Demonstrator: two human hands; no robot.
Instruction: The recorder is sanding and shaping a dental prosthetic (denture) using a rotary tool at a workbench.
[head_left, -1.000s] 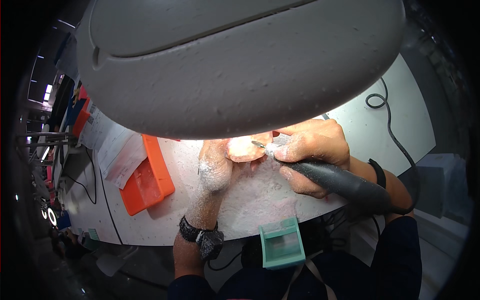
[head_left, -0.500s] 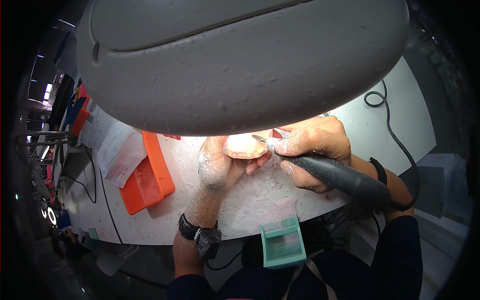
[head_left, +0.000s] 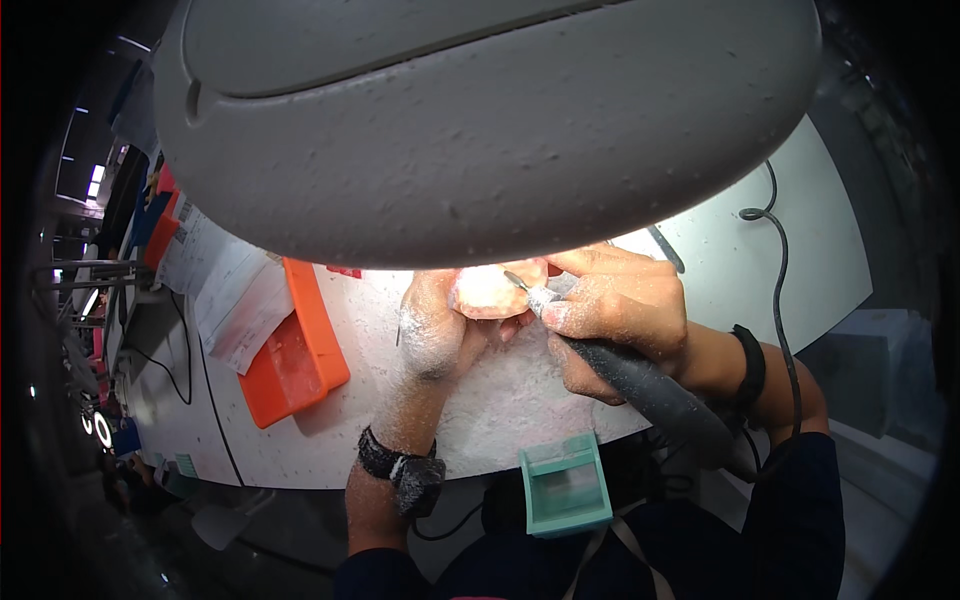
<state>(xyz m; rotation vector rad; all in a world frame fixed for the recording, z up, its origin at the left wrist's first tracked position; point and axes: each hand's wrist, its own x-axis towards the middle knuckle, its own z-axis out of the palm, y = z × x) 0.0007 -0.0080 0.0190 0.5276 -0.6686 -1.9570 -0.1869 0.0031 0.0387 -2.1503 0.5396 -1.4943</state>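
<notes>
My left hand (head_left: pixel 432 322), dusted with white powder, is closed around a pale dental plaster model (head_left: pixel 487 293) with pinkish edges. In my right hand (head_left: pixel 625 315) is a dark handheld rotary grinder (head_left: pixel 655 387), gripped like a pen. Its thin metal bur (head_left: pixel 516 281) lies at the upper face of the model; whether it touches cannot be made out in the glare. The fingertips of both hands come close together around the model. The large grey lamp hood (head_left: pixel 480 150) hides what lies just beyond the hands.
An orange tray (head_left: pixel 325 345) with papers (head_left: pixel 235 300) over it stands on the left of the powder-covered white table (head_left: pixel 490 430). A green open drawer (head_left: pixel 565 485) juts from the near edge. A black cord (head_left: pixel 782 270) runs down the right side. A dark slim tool (head_left: pixel 665 248) lies beyond my right hand.
My right hand and the grinder have shifted slightly left, with the grinder's rear end tilting lower. The cord has swung left, and the dark slim tool shows more. My left hand stays nearly still.
</notes>
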